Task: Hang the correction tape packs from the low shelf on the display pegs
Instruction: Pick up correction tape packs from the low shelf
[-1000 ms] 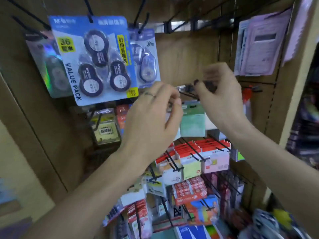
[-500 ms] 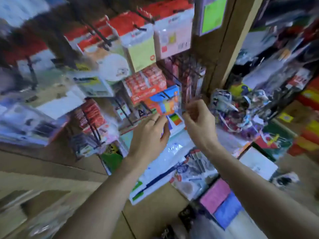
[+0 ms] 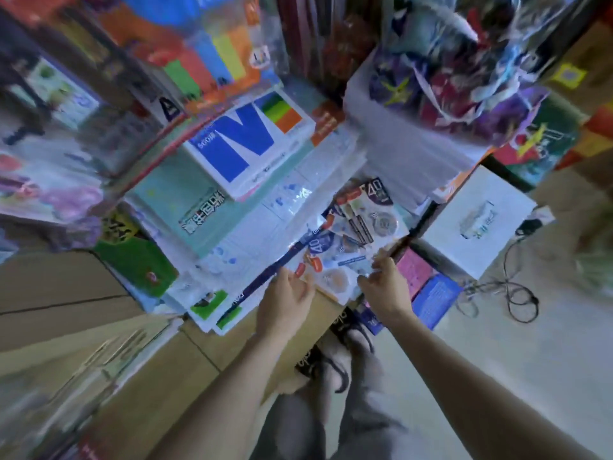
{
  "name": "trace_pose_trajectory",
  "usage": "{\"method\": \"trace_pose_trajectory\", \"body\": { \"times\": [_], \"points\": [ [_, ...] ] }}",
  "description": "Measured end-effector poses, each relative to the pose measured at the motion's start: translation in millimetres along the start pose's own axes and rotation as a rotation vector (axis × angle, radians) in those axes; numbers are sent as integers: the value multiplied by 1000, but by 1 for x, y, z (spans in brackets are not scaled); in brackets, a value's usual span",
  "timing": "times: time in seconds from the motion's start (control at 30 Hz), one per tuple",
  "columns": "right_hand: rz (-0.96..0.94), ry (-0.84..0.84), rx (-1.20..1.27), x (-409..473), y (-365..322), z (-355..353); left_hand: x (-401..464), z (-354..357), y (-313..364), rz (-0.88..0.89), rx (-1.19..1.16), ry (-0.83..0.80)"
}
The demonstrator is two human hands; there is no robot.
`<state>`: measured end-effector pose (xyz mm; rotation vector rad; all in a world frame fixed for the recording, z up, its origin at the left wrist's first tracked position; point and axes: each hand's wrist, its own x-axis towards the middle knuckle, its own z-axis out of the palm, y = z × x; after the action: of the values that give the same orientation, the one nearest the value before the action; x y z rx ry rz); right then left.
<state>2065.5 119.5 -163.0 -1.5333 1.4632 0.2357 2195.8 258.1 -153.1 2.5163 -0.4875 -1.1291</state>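
Observation:
Several correction tape packs (image 3: 356,227), with clear blisters and dark "40" labels, lie in a loose pile at the front of the low shelf, on stacked paper reams. My right hand (image 3: 386,287) is at the near right edge of the front pack, with thumb and fingers pinched on its corner. My left hand (image 3: 285,302) reaches the pile's near left edge with its fingers loosely curled and apart, just touching the pack. The display pegs are out of view. The picture is blurred by motion.
Paper reams, among them a white and blue one (image 3: 247,141), are stacked on the shelf (image 3: 232,330) behind the packs. A white box (image 3: 477,220) stands at the right, with pink and blue packets (image 3: 431,293) and a black cable (image 3: 517,293) on the floor. My shoes (image 3: 335,356) are below.
The view has swung down from the pegs to the low shelf. Both hands have dropped from the peg to the pile of packs, and the right hand has closed on a pack's edge.

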Motion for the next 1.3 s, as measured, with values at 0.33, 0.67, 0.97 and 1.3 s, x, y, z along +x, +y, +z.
{"method": "trace_pose_trajectory", "body": {
  "times": [0.33,0.67,0.97,1.3],
  "points": [
    [-171,128,-233,126,30,1,82,112,-34,-271,-238,-165],
    [-214,213,-312,212,32,13,156,167,-37,-892,-735,-195],
    [-178,118,-276,219,42,26,177,192,-48,-902,-927,-70],
    [-157,-63,-421,214,27,22,170,183,-43,-816,-1056,49]
  ]
}}
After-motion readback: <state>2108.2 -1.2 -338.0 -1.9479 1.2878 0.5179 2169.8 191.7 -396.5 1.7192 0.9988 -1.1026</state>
